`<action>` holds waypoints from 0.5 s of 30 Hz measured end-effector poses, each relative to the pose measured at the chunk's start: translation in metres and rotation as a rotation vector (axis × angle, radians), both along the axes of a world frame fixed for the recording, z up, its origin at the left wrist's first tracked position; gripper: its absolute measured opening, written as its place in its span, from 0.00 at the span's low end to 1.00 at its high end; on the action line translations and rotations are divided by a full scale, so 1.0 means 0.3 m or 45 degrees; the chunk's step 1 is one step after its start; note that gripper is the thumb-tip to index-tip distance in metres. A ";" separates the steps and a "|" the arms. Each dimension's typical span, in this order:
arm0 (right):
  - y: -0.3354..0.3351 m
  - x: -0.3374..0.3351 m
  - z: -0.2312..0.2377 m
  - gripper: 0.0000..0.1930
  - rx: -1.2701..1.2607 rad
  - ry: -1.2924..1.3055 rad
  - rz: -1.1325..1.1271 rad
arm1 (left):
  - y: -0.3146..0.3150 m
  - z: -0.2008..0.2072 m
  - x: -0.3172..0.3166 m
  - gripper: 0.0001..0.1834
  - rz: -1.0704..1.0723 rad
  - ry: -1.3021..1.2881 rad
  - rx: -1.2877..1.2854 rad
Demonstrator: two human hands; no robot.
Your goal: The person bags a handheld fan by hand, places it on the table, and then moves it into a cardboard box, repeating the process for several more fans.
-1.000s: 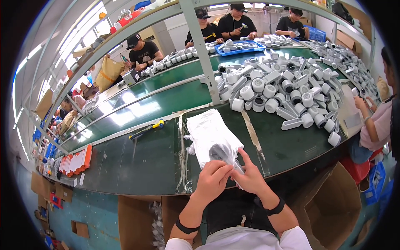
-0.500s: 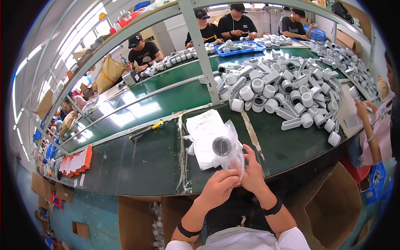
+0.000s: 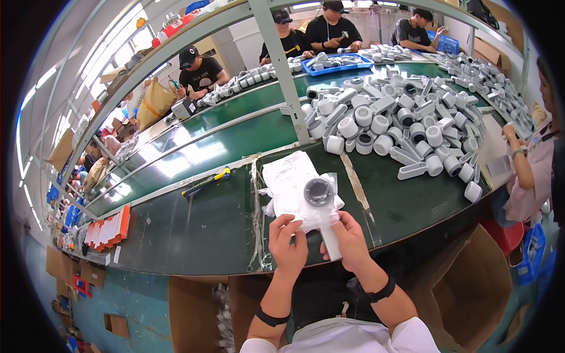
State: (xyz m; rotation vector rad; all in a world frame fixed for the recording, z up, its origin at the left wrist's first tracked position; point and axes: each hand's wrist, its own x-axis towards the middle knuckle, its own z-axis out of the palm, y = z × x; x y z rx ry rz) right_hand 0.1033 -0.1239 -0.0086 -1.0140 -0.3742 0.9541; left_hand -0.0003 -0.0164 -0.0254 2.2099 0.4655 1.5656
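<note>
- A head-worn fisheye view looks down on a dark green table [image 3: 194, 229] in a busy assembly hall.
- The person's left hand [image 3: 288, 244] and right hand [image 3: 348, 238] meet at the near edge of the table, both forearms coming up from the bottom of the picture, each with a dark band at the wrist.
- Between the hands is a white handheld device [image 3: 322, 206] with a round grey head facing up and a straight white handle pointing toward the person.
- The device sits partly inside a thin white plastic bag [image 3: 288, 182], which lies crumpled on the table just beyond the hands.
- Left hand: its grip is closed, fingers pinching the near edge of the bag beside the device.
- Right hand: its grip is closed around the handle, fingers curled on it.
- A yellow-and-blue screwdriver [image 3: 206, 182] lies on the table to the left, well apart from the hands.
- A large pile of white devices [image 3: 394, 129] of the same kind covers the far right of the table.
- Stacked orange and white cartons [image 3: 109, 229] sit at the table's far left edge.
- Several people in black shirts work along the far side; another person's arm shows at the right edge.
</note>
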 end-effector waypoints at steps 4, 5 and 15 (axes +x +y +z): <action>0.033 -0.029 -0.001 0.15 -0.006 0.067 -0.060 | -0.013 -0.041 0.009 0.11 -0.011 -0.146 -0.325; 0.043 -0.032 -0.010 0.14 0.037 0.076 -0.127 | -0.024 -0.053 0.006 0.11 -0.133 -0.104 -0.418; 0.099 -0.008 -0.077 0.12 0.055 -0.165 -0.382 | -0.112 -0.111 0.002 0.12 -0.160 -0.061 -0.079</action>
